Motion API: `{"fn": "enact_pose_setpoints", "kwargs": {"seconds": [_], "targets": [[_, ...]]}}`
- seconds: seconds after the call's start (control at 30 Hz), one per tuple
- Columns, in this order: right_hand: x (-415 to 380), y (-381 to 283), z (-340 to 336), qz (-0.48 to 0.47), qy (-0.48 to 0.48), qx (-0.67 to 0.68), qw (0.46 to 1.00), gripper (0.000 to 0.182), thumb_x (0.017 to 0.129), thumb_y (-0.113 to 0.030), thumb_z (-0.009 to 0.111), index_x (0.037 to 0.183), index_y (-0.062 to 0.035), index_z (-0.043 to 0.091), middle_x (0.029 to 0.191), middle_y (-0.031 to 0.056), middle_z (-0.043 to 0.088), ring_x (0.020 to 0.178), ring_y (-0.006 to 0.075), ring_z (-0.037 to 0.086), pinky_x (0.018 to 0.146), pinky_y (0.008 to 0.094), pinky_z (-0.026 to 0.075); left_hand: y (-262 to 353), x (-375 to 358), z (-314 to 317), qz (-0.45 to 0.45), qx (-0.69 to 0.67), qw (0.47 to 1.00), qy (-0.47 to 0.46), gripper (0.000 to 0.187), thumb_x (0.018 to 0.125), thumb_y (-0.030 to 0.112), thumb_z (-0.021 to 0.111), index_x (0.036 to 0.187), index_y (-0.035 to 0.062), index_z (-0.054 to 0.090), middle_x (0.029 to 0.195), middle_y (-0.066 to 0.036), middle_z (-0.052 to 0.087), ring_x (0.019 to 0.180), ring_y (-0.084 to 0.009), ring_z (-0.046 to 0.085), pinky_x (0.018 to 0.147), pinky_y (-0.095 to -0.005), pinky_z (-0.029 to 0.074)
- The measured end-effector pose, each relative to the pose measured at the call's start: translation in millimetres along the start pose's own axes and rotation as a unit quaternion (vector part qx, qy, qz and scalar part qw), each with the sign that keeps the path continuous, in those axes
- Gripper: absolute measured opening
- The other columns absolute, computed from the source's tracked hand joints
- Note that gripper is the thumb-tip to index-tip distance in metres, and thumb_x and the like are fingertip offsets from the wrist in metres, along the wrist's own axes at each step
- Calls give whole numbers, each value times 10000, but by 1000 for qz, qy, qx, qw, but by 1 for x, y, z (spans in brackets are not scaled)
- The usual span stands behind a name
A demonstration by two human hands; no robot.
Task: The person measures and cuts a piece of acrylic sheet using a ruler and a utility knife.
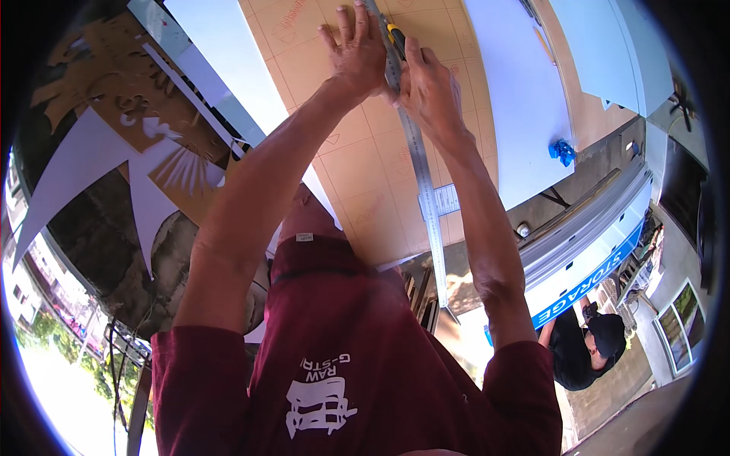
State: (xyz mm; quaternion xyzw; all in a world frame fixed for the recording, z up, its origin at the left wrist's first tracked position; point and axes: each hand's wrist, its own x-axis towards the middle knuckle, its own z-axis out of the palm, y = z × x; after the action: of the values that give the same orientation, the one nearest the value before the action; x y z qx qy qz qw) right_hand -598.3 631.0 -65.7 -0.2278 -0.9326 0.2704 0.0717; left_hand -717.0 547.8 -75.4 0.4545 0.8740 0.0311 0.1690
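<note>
A brown sheet (365, 201) printed with grid lines and red marks lies under both hands. Across it runs a long metal ruler (420, 163), its near end sticking out past the sheet's edge. My left hand (359, 57) rests flat with fingers spread on the sheet at the ruler's left side, the thumb reaching toward the ruler. In my right hand (432, 95) is a yellow-and-black utility knife (396, 36), held against the ruler's right side near its far end. The blade tip cannot be made out. A small printed label (447, 199) sits partly beside the ruler.
White panels (517, 99) flank the brown sheet. Cut white and brown offcuts (76, 171) lie at the left. A crumpled blue thing (561, 152) is on the right panel. Beyond are a STORAGE sign (585, 285) and a person in a black cap (585, 349).
</note>
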Motion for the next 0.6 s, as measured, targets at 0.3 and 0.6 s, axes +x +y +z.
{"fn": "enact_pose_setpoints", "kwargs": {"seconds": [0.3, 0.6], "targets": [[-61, -5, -15, 41, -38, -15, 998, 471, 950, -32, 608, 1398, -16, 463, 916, 156, 608, 717, 358, 675, 616, 462, 552, 2, 14, 2, -38, 6, 995, -95, 1624, 421, 547, 1014, 1596, -78, 82, 1671, -306, 33, 1554, -502, 3, 1202, -704, 153], [-137, -5, -29, 57, -57, -30, 996, 530, 932, -42, 636, 1418, 25, 438, 922, 144, 583, 651, 336, 674, 555, 455, 550, 8, 13, -5, -50, 18, 990, -132, 1679, 437, 572, 1007, 1583, -118, -7, 1674, -328, -54, 1551, -505, -78, 1223, -695, 87]]}}
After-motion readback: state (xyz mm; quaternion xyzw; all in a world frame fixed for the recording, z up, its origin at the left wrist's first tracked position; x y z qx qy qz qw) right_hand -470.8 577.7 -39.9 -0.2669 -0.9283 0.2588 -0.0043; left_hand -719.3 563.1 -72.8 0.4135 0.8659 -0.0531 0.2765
